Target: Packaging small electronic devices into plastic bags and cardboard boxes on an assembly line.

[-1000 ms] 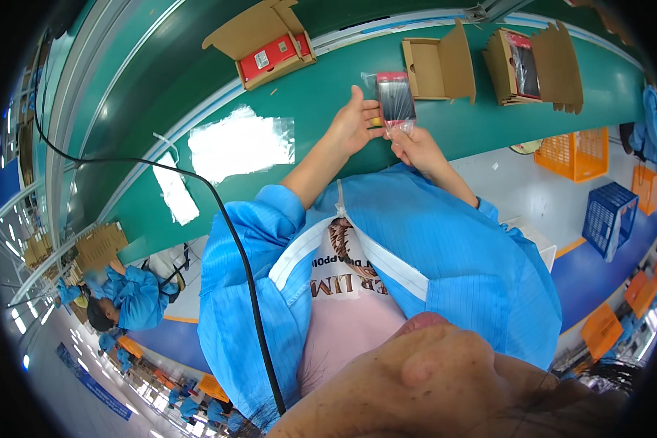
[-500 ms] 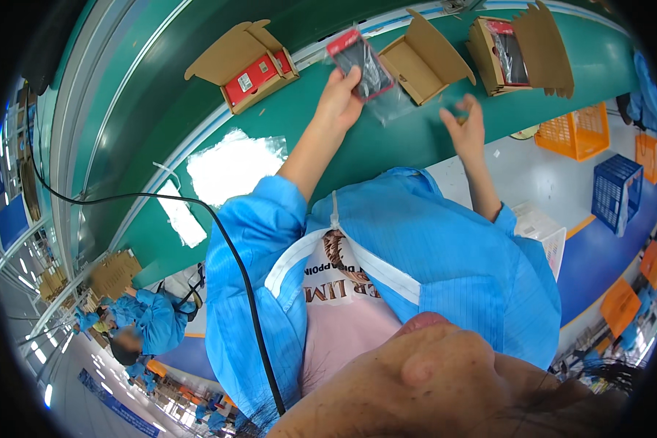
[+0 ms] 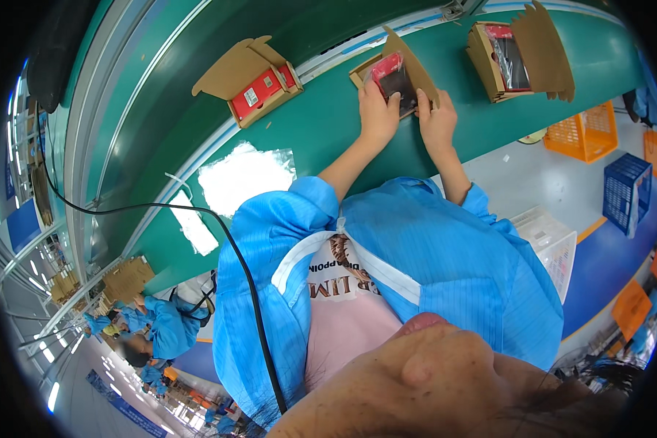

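My left hand holds a flat red-and-black item in a clear plastic bag, thumb on its face. The bagged item lies over the open brown cardboard box in front of me and covers most of its inside. My right hand is closed on the near right corner of that box, by its raised lid. Some of its fingertips are hidden behind the cardboard.
On the green table, an open carton with red boxes stands left. To the right, stacked cardboard boxes hold another bagged item. White plastic bags lie near my left arm. Orange and blue crates stand right. A black cable crosses my left side.
My left hand has moved right and brought the bagged item over the open box. My right hand has come in from the right and taken hold of the box's corner.
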{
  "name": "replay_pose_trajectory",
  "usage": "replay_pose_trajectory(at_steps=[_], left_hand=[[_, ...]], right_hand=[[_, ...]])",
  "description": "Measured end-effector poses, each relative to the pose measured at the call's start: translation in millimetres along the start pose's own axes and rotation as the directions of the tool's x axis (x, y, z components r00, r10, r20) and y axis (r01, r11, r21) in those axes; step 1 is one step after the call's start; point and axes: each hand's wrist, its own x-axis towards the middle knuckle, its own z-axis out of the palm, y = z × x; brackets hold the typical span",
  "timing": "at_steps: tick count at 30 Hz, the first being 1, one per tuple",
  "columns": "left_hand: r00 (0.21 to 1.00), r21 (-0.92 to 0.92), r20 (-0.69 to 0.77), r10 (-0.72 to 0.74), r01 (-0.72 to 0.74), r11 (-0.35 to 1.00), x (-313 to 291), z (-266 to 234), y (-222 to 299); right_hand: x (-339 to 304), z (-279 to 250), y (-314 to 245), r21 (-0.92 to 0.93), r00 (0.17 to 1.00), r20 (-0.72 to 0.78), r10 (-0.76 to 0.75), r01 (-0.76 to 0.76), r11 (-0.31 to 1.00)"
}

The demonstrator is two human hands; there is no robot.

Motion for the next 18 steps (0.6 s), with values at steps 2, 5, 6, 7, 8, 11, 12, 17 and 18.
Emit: replay_pose_trajectory(at_steps=[2, 5, 6, 7, 8, 11, 12, 17, 18], left_hand=[[0.993, 0.232, 0.05, 0.107, -0.115, 0.966, 0, -9, 10], [0.973, 0.625, 0.117, 0.197, -0.226, 0.747, 8, -27, 30], [0.974, 0.627, 0.113, 0.197, -0.224, 0.746, 11, -30, 25], [0.966, 0.644, 0.092, 0.241, -0.242, 0.726, 14, -30, 17], [0.956, 0.663, 0.071, 0.286, -0.26, 0.702, 18, -33, 14], [0.862, 0.697, 0.28, 0.422, -0.485, 0.529, 26, -42, 0], [0.826, 0.64, 0.387, 0.409, -0.56, 0.526, 27, -42, -10], [0.818, 0.6, 0.469, 0.334, -0.572, 0.559, 28, -44, -6], [0.819, 0.52, 0.438, 0.37, -0.567, 0.639, 31, -49, -5]], right_hand=[[-5, 0, -2, 0.007, 0.998, 0.05, 0.048, -0.048, 0.999], [-9, 4, -1, 0.029, 0.982, 0.108, 0.152, -0.156, 0.987], [-10, 5, -2, 0.046, 0.97, 0.124, 0.207, -0.214, 0.976], [-10, 5, -2, 0.048, 0.971, 0.126, 0.205, -0.213, 0.976], [-8, 3, -9, 0.017, 0.985, 0.127, 0.118, -0.121, 0.992], [-7, 5, -18, -0.03, 0.99, 0.142, 0.022, -0.018, 0.999], [-8, 5, -21, -0.049, 0.987, 0.157, 0.012, -0.005, 0.999], [-9, 5, -13, 0.034, 0.989, 0.148, 0.011, -0.017, 0.999], [-2, -1, -19, 0.06, 0.99, 0.139, 0.009, -0.018, 0.998]])
